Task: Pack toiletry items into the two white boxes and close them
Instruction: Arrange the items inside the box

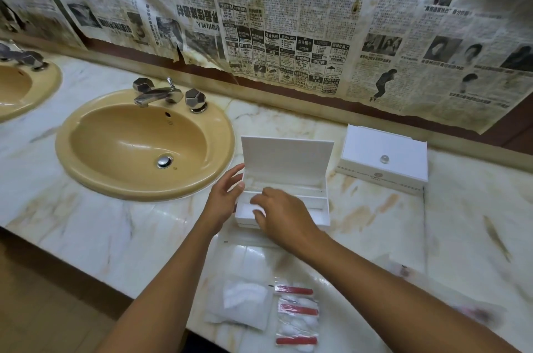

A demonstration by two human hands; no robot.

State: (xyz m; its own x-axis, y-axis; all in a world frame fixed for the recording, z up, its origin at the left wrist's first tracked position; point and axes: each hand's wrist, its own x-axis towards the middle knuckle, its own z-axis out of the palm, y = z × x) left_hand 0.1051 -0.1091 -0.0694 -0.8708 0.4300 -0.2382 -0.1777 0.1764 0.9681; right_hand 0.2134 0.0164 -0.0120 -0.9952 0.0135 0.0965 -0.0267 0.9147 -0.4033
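An open white box (pixel 284 202) sits mid-tabletop (pixel 86 237), its lid (pixel 287 161) standing upright at the far side; what lies inside is hard to tell. A closed white box (pixel 382 161) stands to its right. The left hand (pixel 223 198) braces the open box's left end, fingers spread. The right hand (pixel 284 215) reaches into it, fingers curled; whether they pinch anything is unclear. Clear toiletry packets (pixel 297 316) lie near the front edge.

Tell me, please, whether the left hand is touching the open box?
Touching. The head view shows the left hand pressed against the left end wall of the open box, its fingers lying along that edge.
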